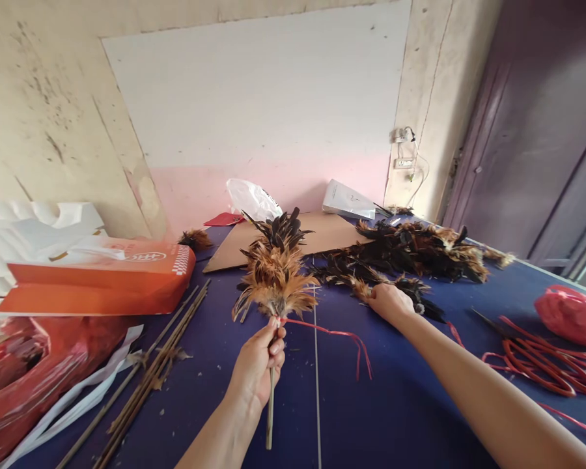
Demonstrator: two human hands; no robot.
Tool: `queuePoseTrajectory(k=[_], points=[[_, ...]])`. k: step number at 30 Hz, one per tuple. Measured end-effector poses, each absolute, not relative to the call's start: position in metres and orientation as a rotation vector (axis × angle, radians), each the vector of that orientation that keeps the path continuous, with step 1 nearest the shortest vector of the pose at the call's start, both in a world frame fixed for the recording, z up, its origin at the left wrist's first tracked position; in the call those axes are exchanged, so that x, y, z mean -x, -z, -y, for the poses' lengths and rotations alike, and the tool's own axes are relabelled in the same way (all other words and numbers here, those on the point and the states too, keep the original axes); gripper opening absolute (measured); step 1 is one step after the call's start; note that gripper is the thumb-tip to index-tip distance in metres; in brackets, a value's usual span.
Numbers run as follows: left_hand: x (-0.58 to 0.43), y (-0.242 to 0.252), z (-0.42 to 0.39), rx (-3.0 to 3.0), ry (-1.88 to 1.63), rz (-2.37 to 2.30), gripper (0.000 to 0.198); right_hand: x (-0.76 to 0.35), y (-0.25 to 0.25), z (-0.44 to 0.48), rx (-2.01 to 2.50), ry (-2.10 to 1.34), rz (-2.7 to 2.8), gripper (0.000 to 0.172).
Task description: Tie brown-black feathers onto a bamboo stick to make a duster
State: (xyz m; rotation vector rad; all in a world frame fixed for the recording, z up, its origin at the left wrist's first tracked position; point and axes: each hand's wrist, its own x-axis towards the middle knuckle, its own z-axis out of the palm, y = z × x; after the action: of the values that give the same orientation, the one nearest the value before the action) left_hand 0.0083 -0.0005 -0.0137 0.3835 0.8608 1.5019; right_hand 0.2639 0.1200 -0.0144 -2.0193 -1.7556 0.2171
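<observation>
A: Left hand (258, 365)?
B: Yours, at 6 o'clock. Fist wrapped round the thin stick (270, 417) just under the feather duster (273, 273) head, thumb pinning the red string (342, 335) at the binding.
A: Right hand (390, 301)?
B: At 3 o'clock of the duster, laid on the loose feather pile (410, 254). Fingertips are buried, so can't tell if you're pinching one.
A: Handling?
B: Duster's likely very light: top-heavy fluff on a stiff, smooth cane. Plumes are soft, brown to black, crushable. Hold the stick by the wrap, not the vanes. String looks like flat, slippery ribbon, trailing toward 4 o'clock on the blue table (371, 417).
A: Else?
B: Spare sticks (151, 371) at 8 o'clock, orange box (102, 277) at 9.
</observation>
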Motion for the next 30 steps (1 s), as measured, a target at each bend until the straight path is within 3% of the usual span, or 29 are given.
queuePoseTrajectory(k=[10,17,30], points=[[-0.014,0.017,0.004,-0.466,-1.541,-0.945,0.013,-0.264,-0.003,-0.098,1.688,-0.611,1.510,0.023],[-0.021,0.019,0.007,-0.600,-1.536,-1.016,0.028,-0.183,-0.014,-0.031,1.027,-1.303,1.271,0.021],[-0.030,0.019,0.013,-0.700,-1.553,-1.043,0.033,-0.133,0.012,-0.010,0.957,-1.384,1.207,0.019]])
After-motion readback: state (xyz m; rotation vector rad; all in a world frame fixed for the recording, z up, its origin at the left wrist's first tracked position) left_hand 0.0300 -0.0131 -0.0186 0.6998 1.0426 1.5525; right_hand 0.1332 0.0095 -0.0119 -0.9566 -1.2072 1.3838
